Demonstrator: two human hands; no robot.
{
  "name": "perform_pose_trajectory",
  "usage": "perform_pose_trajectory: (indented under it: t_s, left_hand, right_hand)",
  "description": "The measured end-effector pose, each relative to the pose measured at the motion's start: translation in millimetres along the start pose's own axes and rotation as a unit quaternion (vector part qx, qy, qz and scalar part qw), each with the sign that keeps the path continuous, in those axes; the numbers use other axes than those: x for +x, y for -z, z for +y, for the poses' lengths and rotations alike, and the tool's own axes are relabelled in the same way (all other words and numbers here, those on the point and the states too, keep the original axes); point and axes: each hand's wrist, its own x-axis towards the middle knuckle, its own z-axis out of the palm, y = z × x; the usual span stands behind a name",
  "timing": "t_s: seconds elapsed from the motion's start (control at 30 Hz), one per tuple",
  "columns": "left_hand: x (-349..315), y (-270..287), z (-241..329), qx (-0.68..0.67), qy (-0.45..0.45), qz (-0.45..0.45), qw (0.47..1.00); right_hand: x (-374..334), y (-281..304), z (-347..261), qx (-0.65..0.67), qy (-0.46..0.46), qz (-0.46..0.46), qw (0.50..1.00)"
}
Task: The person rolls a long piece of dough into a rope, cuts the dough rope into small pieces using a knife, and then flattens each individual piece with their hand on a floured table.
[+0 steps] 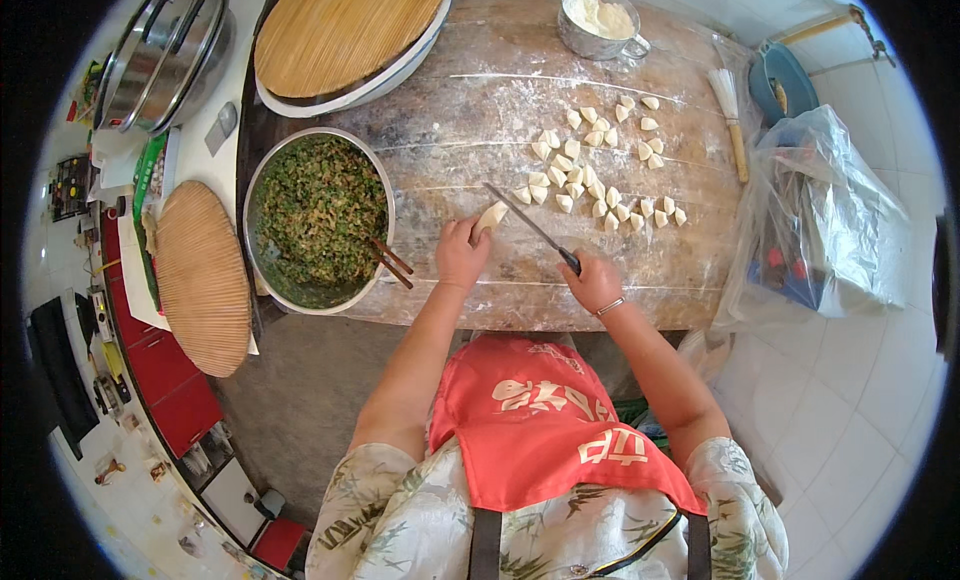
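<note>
My left hand [463,252] is closed on the near end of a short pale roll of dough [490,217], which lies on the floured wooden board [440,130]. In my right hand [595,283] is the black handle of a knife [530,223]. Its long narrow blade slants up and left, with the tip near the far end of the dough roll. Several small cut dough pieces [588,175] are scattered over the board beyond and to the right of the blade. Where the fingers wrap the handle, part of it is hidden.
Left of my hands stands a metal bowl [390,195] of chopped green filling with chopsticks [395,263] in it. A round slatted lid [350,30] covers a basin behind. A glass cup of flour [600,25], a brush [730,110] and a plastic-covered box [830,220] are farther right.
</note>
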Motion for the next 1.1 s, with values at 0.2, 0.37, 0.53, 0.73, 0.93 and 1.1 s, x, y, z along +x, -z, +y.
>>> perform_pose_trajectory:
  t_s: [0.2,0.37,0.53,0.73,0.93,1.1]
  left_hand:
    - [-4.0,3.1,4.7,0.022,0.027,-0.023,0.999]
    - [-17.9,4.5,9.5,0.059,0.006,-0.012,0.998]
    - [-26.5,7.5,12.1,-0.061,0.082,-0.066,0.993]
    - [-15.1,2.4,11.1,-0.451,0.309,-0.171,0.82]
    - [-8.8,5.6,20.4,-0.33,0.263,-0.194,0.886]
    - [-14.9,24.5,49.8,0.155,-0.132,-0.036,0.978]
  right_hand:
    - [1.1,-4.0,-14.7,-0.042,-0.028,-0.036,0.998]
    - [36.6,-27.5,-26.2,-0.086,-0.045,-0.039,0.995]
    - [31.9,-4.2,-14.1,0.022,-0.05,-0.017,0.998]
    - [-0.6,-4.1,13.1,0.15,-0.064,0.068,0.984]
    - [-9.1,-13.3,31.6,0.275,-0.109,0.1,0.95]
    - [-20.1,-11.9,41.7,0.263,-0.116,0.124,0.95]
